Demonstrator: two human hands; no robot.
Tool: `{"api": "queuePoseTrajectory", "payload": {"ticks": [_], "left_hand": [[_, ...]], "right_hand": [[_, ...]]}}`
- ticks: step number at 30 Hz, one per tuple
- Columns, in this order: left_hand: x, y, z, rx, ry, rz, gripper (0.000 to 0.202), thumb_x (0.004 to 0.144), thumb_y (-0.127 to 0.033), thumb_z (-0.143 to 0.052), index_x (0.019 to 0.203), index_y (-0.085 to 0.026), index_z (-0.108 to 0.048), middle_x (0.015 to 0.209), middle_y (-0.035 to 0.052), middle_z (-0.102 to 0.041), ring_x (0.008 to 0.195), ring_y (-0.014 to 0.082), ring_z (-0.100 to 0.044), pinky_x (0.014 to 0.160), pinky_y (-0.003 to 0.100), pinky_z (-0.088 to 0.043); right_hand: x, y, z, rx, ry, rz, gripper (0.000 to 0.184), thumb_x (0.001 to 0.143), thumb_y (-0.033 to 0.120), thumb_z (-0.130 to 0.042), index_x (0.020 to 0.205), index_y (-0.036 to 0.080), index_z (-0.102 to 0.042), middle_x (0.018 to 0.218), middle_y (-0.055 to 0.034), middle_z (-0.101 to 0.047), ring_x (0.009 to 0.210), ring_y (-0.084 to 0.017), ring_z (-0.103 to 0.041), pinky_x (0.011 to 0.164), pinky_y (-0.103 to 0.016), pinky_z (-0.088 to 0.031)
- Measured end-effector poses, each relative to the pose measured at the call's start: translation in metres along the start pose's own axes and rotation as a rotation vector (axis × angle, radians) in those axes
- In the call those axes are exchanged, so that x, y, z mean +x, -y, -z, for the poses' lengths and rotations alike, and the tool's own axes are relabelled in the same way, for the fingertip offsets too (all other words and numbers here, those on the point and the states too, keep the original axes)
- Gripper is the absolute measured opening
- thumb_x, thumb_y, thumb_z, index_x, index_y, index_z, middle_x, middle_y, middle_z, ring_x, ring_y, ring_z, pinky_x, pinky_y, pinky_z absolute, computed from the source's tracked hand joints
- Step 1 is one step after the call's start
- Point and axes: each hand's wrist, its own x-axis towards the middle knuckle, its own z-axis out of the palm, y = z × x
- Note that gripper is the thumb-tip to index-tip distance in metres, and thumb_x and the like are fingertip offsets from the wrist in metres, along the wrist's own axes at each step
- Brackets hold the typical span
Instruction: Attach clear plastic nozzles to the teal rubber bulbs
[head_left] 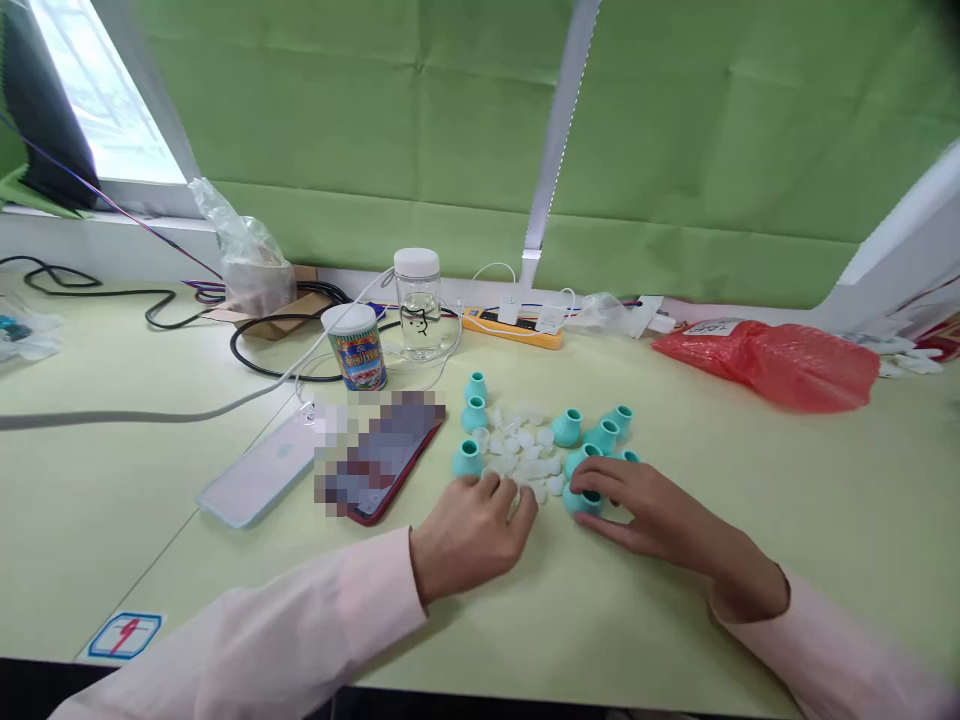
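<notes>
Teal bulb-shaped pieces (467, 460) stand mouth-up at and right of the frame's centre, in two clusters flanking translucent white bits (529, 466), a layout that probably keeps both within easy reach. Right of centre, the right hand (649, 500) closes thumb and fingers around the nearest teal bulb (574, 502), likely to steady it; apart from it, the left hand (476, 530) curls beside the bits, its fingertips too hidden to tell whether they pinch one.

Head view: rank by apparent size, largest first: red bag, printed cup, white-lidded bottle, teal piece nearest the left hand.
1. red bag
2. printed cup and white-lidded bottle: too alike to rank; bottle taller, cup wider
3. teal piece by the left hand
</notes>
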Motion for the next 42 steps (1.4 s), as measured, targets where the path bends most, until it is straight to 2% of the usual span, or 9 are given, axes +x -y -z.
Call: {"api": "queuePoseTrajectory", "payload": {"ticks": [5, 9, 13, 19, 24, 28, 32, 36, 42], "left_hand": [[-0.010, -0.016, -0.023, -0.075, 0.318, 0.123, 0.020, 0.083, -0.014, -0.038, 0.099, -0.010, -0.049, 0.057, 0.0038, -0.058, 0.047, 0.0191, -0.057, 0.037, 0.026, -0.041], [-0.005, -0.013, -0.016, -0.089, 0.465, 0.148, 0.017, 0.083, -0.009, -0.035, 0.091, -0.011, -0.050, 0.074, 0.0076, -0.059, 0.060, 0.0211, -0.060, 0.043, 0.030, -0.047], [-0.002, -0.009, -0.006, -0.098, 0.545, 0.172, 0.019, 0.079, -0.002, -0.036, 0.089, -0.012, -0.050, 0.082, 0.0084, -0.057, 0.072, 0.0220, -0.058, 0.049, 0.031, -0.049], [-0.005, -0.009, -0.012, -0.157, 0.513, 0.169, 0.020, 0.082, -0.006, -0.034, 0.089, -0.013, -0.051, 0.083, 0.0090, -0.058, 0.074, 0.0220, -0.058, 0.052, 0.030, -0.049], [-0.012, -0.011, -0.024, -0.158, 0.447, 0.314, 0.034, 0.086, -0.019, -0.033, 0.119, -0.012, -0.037, 0.078, 0.0081, -0.063, 0.064, 0.0233, -0.062, 0.048, 0.032, -0.049], [-0.013, -0.009, -0.027, -0.120, 0.473, 0.316, 0.034, 0.086, -0.019, -0.032, 0.119, -0.011, -0.039, 0.072, 0.0080, -0.064, 0.058, 0.0247, -0.062, 0.045, 0.032, -0.047], [-0.013, -0.009, -0.027, -0.148, 0.406, 0.275, 0.032, 0.086, -0.018, -0.032, 0.117, -0.015, -0.041, 0.075, 0.0078, -0.065, 0.061, 0.0228, -0.063, 0.047, 0.029, -0.047], [-0.012, -0.011, -0.028, -0.176, 0.418, 0.229, 0.030, 0.087, -0.021, -0.031, 0.114, -0.016, -0.045, 0.068, 0.0071, -0.065, 0.058, 0.0223, -0.063, 0.046, 0.028, -0.045], [-0.010, -0.009, -0.030, -0.223, 0.438, 0.256, 0.023, 0.086, -0.019, -0.034, 0.095, -0.016, -0.055, 0.070, 0.0078, -0.066, 0.060, 0.0215, -0.063, 0.050, 0.027, -0.044]], "right_hand": [[-0.002, -0.011, 0.015, 0.023, 0.012, -0.062, 0.014, 0.076, 0.024, -0.051, 0.089, 0.019, -0.051, 0.081, -0.0041, -0.058, 0.065, -0.014, -0.053, 0.058, -0.025, -0.040], [-0.002, -0.014, 0.022, 0.054, 0.106, -0.118, 0.015, 0.072, 0.023, -0.054, 0.087, 0.019, -0.052, 0.075, -0.0011, -0.058, 0.059, -0.012, -0.050, 0.058, -0.025, -0.040], [-0.002, -0.016, 0.021, -0.008, 0.047, -0.087, 0.014, 0.074, 0.021, -0.049, 0.088, 0.019, -0.052, 0.081, -0.0038, -0.059, 0.065, -0.014, -0.053, 0.059, -0.026, -0.039], [0.001, -0.016, 0.005, -0.154, -0.075, -0.061, 0.007, 0.072, 0.018, -0.046, 0.077, 0.018, -0.051, 0.069, -0.0005, -0.057, 0.052, -0.011, -0.047, 0.050, -0.023, -0.033], [0.003, -0.015, -0.018, -0.284, -0.368, -0.052, 0.005, 0.071, 0.017, -0.049, 0.074, 0.017, -0.052, 0.067, -0.0019, -0.060, 0.051, -0.011, -0.048, 0.050, -0.024, -0.034], [0.004, -0.013, -0.025, -0.311, -0.528, -0.041, 0.005, 0.069, 0.018, -0.055, 0.073, 0.016, -0.052, 0.076, -0.0059, -0.060, 0.063, -0.014, -0.053, 0.060, -0.028, -0.039], [0.004, 0.002, -0.031, -0.323, -0.617, 0.030, 0.011, 0.068, 0.018, -0.058, 0.079, 0.018, -0.054, 0.085, -0.0076, -0.059, 0.080, -0.021, -0.052, 0.069, -0.036, -0.038], [0.008, 0.017, -0.038, -0.346, -0.421, 0.144, 0.020, 0.074, 0.017, -0.051, 0.094, 0.019, -0.054, 0.093, -0.0071, -0.060, 0.086, -0.022, -0.049, 0.072, -0.040, -0.036], [0.016, 0.017, -0.037, -0.456, -0.117, 0.102, 0.022, 0.081, 0.017, -0.043, 0.099, 0.015, -0.055, 0.088, -0.0090, -0.061, 0.084, -0.024, -0.050, 0.072, -0.041, -0.032]]}}
